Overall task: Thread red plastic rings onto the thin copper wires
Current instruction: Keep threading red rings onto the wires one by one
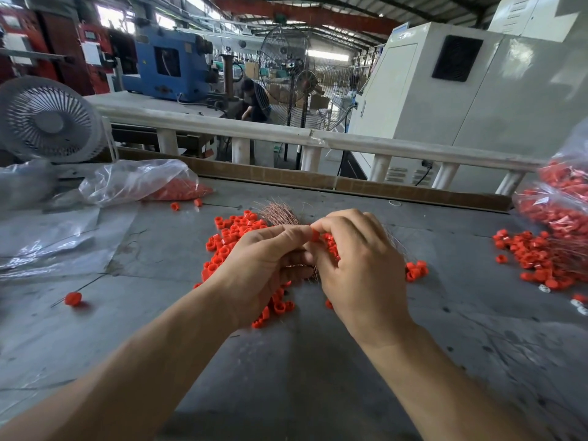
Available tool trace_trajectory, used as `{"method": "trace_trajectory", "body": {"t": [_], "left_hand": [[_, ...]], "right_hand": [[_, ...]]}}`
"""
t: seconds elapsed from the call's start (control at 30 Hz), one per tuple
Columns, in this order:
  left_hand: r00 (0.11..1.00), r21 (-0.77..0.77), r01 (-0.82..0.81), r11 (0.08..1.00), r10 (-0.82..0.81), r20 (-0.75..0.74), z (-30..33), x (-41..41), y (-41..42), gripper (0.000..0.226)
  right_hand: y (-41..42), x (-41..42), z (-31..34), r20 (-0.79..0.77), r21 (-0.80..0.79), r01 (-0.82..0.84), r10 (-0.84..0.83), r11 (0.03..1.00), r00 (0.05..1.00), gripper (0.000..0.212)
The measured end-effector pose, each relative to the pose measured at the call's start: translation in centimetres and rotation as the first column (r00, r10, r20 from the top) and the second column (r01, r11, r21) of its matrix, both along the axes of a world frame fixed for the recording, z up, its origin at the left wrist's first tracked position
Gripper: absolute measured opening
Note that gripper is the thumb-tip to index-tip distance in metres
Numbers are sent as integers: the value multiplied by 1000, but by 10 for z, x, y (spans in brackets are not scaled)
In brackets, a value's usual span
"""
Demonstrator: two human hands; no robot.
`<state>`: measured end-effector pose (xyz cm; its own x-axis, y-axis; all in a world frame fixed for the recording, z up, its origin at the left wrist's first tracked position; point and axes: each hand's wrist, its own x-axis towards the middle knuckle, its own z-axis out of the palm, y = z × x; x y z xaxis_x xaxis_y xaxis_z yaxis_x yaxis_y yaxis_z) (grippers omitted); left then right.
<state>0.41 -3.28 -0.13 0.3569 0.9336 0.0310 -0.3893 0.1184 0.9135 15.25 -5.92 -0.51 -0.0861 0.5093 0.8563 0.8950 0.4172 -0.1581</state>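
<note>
Far left of the fingers, a lone red ring on a wire [73, 298] lies on the grey table [286, 377], its wire slanting from near-left to far-right. The left hand [264, 268] has its fingers curled around a bundle of copper wires [281, 214]; the bundle's long axis runs away from the person, its loose tips fanning out beyond the knuckles. Loose red rings [229, 240] are heaped under and left of both hands. The right hand [356, 265] pinches one red ring [315, 234] at its fingertips, touching the left thumb. Far right lies another ring pile [534, 259].
</note>
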Motion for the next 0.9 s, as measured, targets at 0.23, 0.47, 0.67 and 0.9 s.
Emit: {"method": "trace_trajectory", "body": {"t": [0.23,0.47,0.67,0.9], "left_hand": [[1000,-4,13,1000,-13,0,-1,0,3,36],[999,-32,45,998,-44,31,0,1,3,18],[999,4,45,999,-45,0,1,0,2,20],[999,86,35,996,-36,7,1,-4,5,16]], "right_hand": [[0,-1,0,6,47,-1,1,999,1000,8],[2,1,-1,-6,33,1,-1,999,1000,8],[3,3,0,-14,50,-25,26,998,1000,10],[2,1,5,-24,50,-67,68,997,997,5]]}}
